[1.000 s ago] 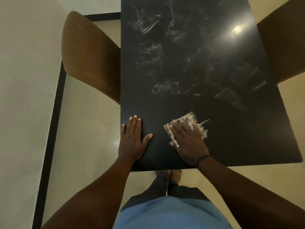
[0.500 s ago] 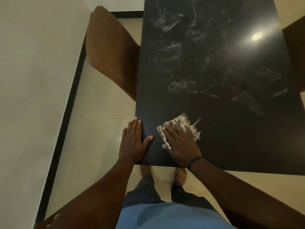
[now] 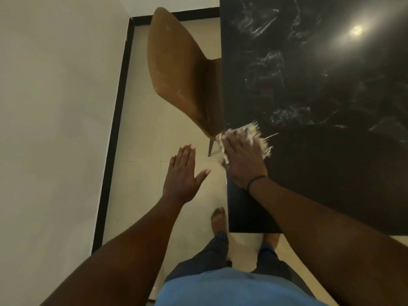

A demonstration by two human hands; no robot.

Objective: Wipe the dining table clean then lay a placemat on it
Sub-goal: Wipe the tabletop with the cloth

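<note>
The dining table [image 3: 331,173] has a glossy black marble top with pale streaks on its far part. My right hand [image 3: 241,160] lies flat on a frayed light cloth [image 3: 254,134] and presses it on the table's left edge, part of the cloth hanging over the edge. My left hand [image 3: 182,175] hovers off the table to the left, over the floor, fingers straight and thumb spread, holding nothing. No placemat is in view.
A brown chair [image 3: 183,74] stands tucked at the table's left side, just beyond the cloth. A cream wall [image 3: 55,107] with a black skirting strip runs on the left. Tiled floor [image 3: 143,140] lies between. My bare feet [image 3: 218,219] stand by the table's near corner.
My left hand has lifted off the table and now hangs over the floor. My right hand has slid the cloth left and forward to the table's edge. The view has shifted left.
</note>
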